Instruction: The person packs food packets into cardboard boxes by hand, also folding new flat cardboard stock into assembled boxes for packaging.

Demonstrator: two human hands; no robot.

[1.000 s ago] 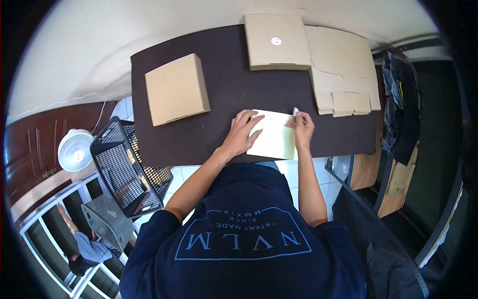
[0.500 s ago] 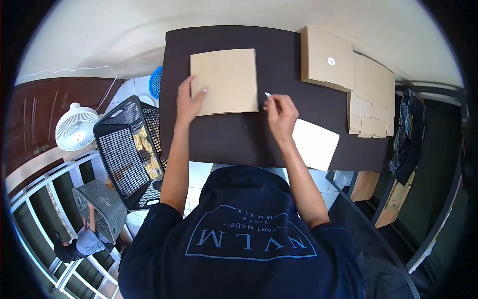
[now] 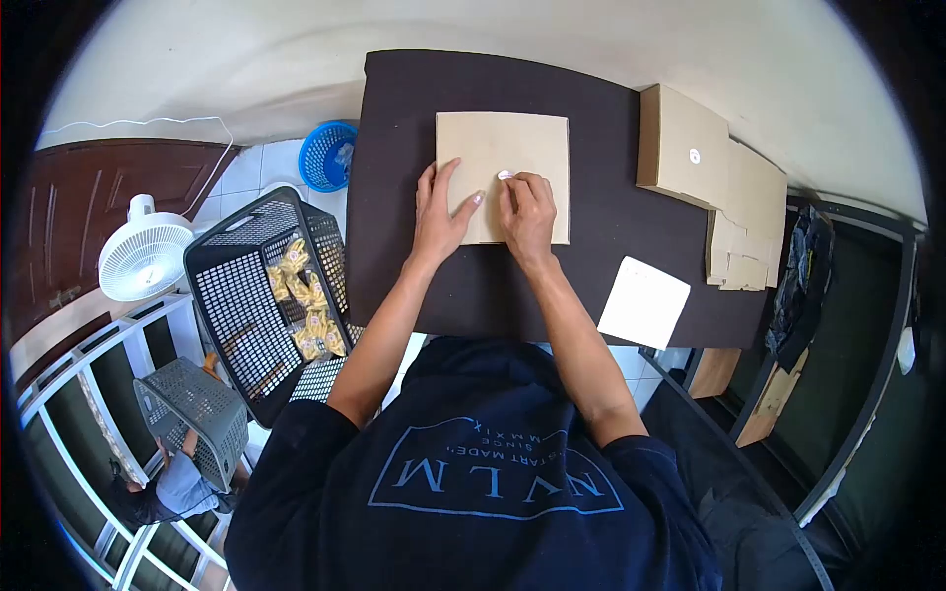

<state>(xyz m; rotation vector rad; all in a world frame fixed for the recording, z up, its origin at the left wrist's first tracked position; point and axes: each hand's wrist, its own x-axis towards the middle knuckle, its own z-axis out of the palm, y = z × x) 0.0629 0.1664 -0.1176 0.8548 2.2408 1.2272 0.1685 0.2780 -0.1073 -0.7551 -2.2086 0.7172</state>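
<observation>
A flat brown cardboard box (image 3: 505,143) lies on the dark table (image 3: 601,207). My left hand (image 3: 441,215) rests on the box's lower left part with its fingers spread. Over the middle of the box, my right hand (image 3: 529,209) pinches a small white round sticker (image 3: 506,175) at its fingertips. Whether the sticker touches the cardboard I cannot tell. To the right of my right hand lies a white sheet (image 3: 644,303), near the table's front edge.
Another box (image 3: 682,144) with a white round sticker stands at the back right, beside cardboard pieces (image 3: 739,241). On the left are a black crate (image 3: 246,320) with yellow packets, a blue basket (image 3: 320,158), a white fan (image 3: 146,264) and a person (image 3: 182,485) by a grey crate (image 3: 197,404).
My right hand has moved left with the sticker, from beside the box to over its middle. My left hand now lies further onto the box. The whole view has shifted.
</observation>
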